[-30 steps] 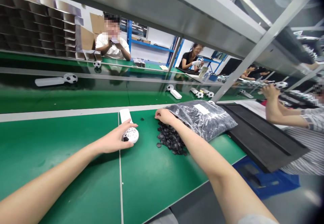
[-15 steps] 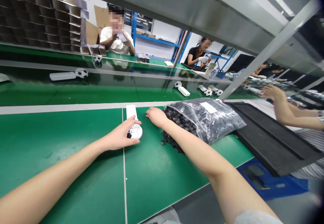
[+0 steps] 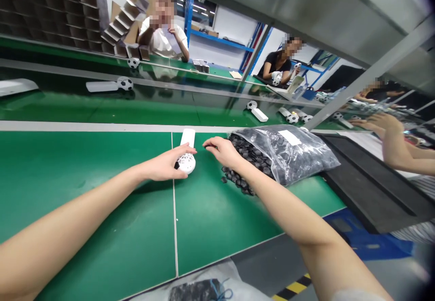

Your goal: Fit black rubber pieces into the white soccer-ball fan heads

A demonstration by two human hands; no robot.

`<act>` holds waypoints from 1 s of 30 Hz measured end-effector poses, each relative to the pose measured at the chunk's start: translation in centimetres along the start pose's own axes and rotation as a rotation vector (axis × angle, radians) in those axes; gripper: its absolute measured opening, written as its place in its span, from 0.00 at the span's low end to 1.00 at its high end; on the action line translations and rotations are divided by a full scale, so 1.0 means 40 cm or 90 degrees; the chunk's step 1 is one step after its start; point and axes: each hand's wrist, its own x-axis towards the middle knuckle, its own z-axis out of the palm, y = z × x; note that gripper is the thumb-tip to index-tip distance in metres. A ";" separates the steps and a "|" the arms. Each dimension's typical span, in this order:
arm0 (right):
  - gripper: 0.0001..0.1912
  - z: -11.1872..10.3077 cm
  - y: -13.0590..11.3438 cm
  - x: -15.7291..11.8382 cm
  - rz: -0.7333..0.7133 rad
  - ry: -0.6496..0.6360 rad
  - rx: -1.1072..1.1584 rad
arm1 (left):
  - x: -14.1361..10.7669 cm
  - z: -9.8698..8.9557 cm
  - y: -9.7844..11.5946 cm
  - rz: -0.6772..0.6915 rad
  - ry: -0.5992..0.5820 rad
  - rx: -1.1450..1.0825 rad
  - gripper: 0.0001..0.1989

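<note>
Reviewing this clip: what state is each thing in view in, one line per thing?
left hand: cupped over the ball
lattice ball: white, one black patch showing
white handle: lying flat, touching the ball
right hand: open, nothing visible in it
black pieces: loose heap
plastic bag: full of pieces, spilling

Count on the green laminate tabletop [image 3: 84,192]: one left hand [image 3: 166,166], one right hand [image 3: 220,151], one white openwork football-pattern handheld fan [image 3: 186,164], one clear plastic bag [image 3: 299,153] filled with black pieces, and loose black hexagonal pieces [image 3: 239,176], too many to count. Beyond the far edge: at least four further white fans [image 3: 260,115]. Beyond the right edge: one black rectangular mat [image 3: 370,178].
</note>
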 end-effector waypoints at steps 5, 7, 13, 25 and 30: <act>0.10 -0.026 -0.067 -0.062 -0.030 0.062 0.277 | 0.001 -0.001 0.012 0.027 0.010 -0.010 0.31; 0.07 -0.029 -0.086 -0.068 -0.090 0.077 0.305 | 0.002 -0.004 0.018 0.049 0.010 -0.022 0.29; 0.09 -0.035 -0.116 -0.057 -0.254 -0.021 0.209 | 0.006 -0.002 0.018 0.061 0.031 -0.028 0.27; 0.07 -0.011 -0.101 -0.008 -0.122 -0.089 0.452 | 0.013 0.019 0.011 0.013 0.062 -0.072 0.21; 0.08 -0.009 -0.106 -0.006 -0.051 -0.124 0.540 | 0.000 0.025 0.019 -0.045 0.061 -0.115 0.27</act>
